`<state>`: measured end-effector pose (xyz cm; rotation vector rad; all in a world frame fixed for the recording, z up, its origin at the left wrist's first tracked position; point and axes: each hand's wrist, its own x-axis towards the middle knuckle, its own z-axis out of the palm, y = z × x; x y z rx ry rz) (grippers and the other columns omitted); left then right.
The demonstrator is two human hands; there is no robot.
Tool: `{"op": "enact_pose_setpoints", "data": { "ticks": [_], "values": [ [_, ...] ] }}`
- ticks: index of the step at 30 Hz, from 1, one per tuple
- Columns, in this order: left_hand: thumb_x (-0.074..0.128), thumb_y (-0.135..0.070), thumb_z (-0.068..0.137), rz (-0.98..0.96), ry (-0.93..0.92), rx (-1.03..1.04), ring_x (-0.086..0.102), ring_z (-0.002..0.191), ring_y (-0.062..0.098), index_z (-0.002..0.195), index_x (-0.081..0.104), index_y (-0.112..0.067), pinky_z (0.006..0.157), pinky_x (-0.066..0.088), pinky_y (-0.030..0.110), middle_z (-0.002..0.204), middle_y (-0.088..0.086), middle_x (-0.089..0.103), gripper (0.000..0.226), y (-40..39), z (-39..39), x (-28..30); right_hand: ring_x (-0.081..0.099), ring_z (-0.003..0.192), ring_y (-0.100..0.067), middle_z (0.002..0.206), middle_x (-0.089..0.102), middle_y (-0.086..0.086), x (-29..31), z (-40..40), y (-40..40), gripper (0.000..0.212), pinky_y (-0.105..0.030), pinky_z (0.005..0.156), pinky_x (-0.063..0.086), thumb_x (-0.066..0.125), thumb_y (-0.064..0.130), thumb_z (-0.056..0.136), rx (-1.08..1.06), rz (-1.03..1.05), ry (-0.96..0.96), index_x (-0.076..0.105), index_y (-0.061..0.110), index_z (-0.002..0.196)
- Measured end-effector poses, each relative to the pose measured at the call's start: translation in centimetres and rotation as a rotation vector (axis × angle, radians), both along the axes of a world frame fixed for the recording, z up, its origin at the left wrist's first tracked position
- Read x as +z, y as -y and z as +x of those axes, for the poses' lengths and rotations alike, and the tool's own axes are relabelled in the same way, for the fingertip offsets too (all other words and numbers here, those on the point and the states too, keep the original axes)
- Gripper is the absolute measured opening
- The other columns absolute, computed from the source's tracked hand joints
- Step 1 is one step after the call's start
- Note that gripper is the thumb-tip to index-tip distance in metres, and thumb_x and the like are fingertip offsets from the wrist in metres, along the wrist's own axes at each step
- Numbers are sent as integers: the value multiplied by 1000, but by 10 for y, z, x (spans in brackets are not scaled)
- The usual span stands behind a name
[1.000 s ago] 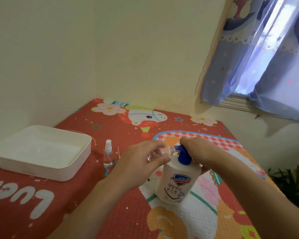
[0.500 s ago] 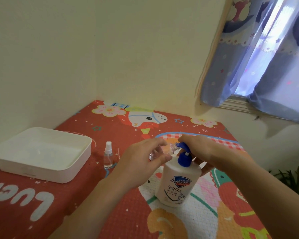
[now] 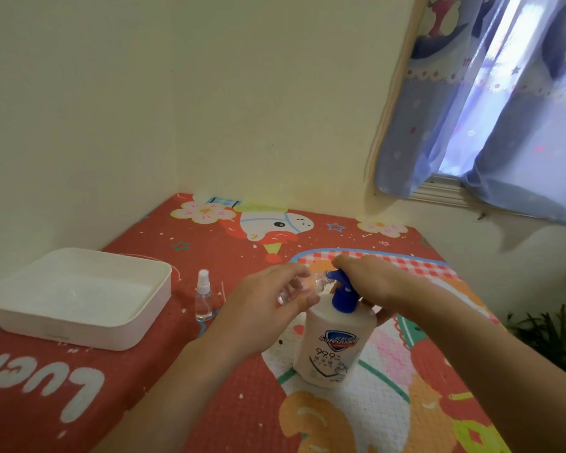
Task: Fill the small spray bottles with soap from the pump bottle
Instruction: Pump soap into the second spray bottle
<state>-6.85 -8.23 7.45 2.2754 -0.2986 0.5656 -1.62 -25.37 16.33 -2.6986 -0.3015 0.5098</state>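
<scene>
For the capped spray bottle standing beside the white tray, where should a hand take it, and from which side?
Grip the spray bottle round its clear body, below the narrow white cap. It stands upright and apart from the white tray, so coming from its right, the open mat side, looks easiest; the tray likely crowds its left.

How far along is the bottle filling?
Under way. The left hand holds a clear small bottle tipped at the blue nozzle of the pump bottle, and the right hand rests on the pump. The capped spray bottle beside the white tray looks empty, so probably left.
</scene>
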Motion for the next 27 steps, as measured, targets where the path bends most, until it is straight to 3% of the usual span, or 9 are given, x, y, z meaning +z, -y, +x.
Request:
{"op": "enact_pose_setpoints", "data": {
  "ticks": [2, 5, 9, 12, 14, 19, 22, 25, 27],
  "values": [
    [60, -52, 90, 1, 5, 2, 61, 95, -2, 122, 60, -34, 81, 53, 28, 104, -19, 65, 37, 0, 1, 3, 67, 95, -32, 104, 66, -10, 5, 1, 4, 42, -50, 86, 56, 34, 47, 98, -153, 186, -171, 58, 14, 109],
    [60, -51, 90, 7, 7, 8, 61, 94, -1, 122, 60, -34, 80, 53, 28, 104, -19, 65, 36, 0, 1, 6, 68, 93, -31, 104, 68, -10, 6, 4, 7, 51, -51, 85, 57, 31, 55, 95, -167, 197, -222, 60, 16, 108],
    [60, -53, 89, 11, 7, 12, 61, 94, -1, 121, 60, -35, 79, 52, 26, 104, -19, 65, 37, 1, 2, 5, 66, 97, -34, 104, 65, -12, 4, 4, 1, 38, -49, 85, 56, 34, 41, 96, -164, 190, -159, 57, 13, 107],
    [60, -52, 91, 29, 4, 19, 59, 98, -2, 123, 59, -34, 79, 48, 21, 109, -19, 64, 37, 0, 2, 3, 62, 100, -39, 101, 56, -12, -2, 4, -2, 15, -54, 84, 57, 41, 23, 98, -78, 105, -75, 48, 18, 86],
    [60, -50, 91, 52, 2, 25, 57, 99, -2, 125, 58, -34, 79, 45, 16, 112, -19, 63, 38, -1, 2, 1, 59, 103, -41, 92, 49, -8, -6, 5, -3, 22, -56, 82, 57, 44, 13, 98, 25, 11, -13, 41, 22, 78],
    [62, -48, 90, 17, 2, 20, 59, 96, -2, 123, 59, -33, 80, 49, 19, 109, -18, 64, 37, 1, 2, -2, 58, 96, -30, 104, 53, -11, -9, 9, -3, 11, -48, 84, 57, 49, 10, 96, 195, -199, 115, 41, 16, 95],
    [61, -49, 90, 17, -7, 20, 59, 99, -3, 125, 58, -34, 82, 49, 19, 112, -19, 63, 38, 1, 2, -2, 63, 94, -34, 92, 51, -5, -8, 7, -2, 15, -51, 75, 60, 53, 11, 95, 161, -165, 78, 42, 21, 89],
    [61, -50, 90, -3, -1, 4, 59, 99, -3, 124, 59, -34, 80, 49, 19, 110, -20, 63, 37, 1, 1, 1, 64, 96, -35, 99, 59, -8, -2, 4, 0, 17, -53, 80, 58, 42, 32, 99, -46, 85, -82, 51, 21, 91],
    [62, -48, 90, -24, 8, -4, 60, 97, -3, 122, 60, -33, 80, 50, 20, 107, -18, 64, 35, 2, 0, 4, 67, 94, -32, 104, 66, -9, 5, 6, 5, 45, -51, 83, 57, 35, 55, 96, -168, 209, -214, 59, 18, 103]
  ]
}}
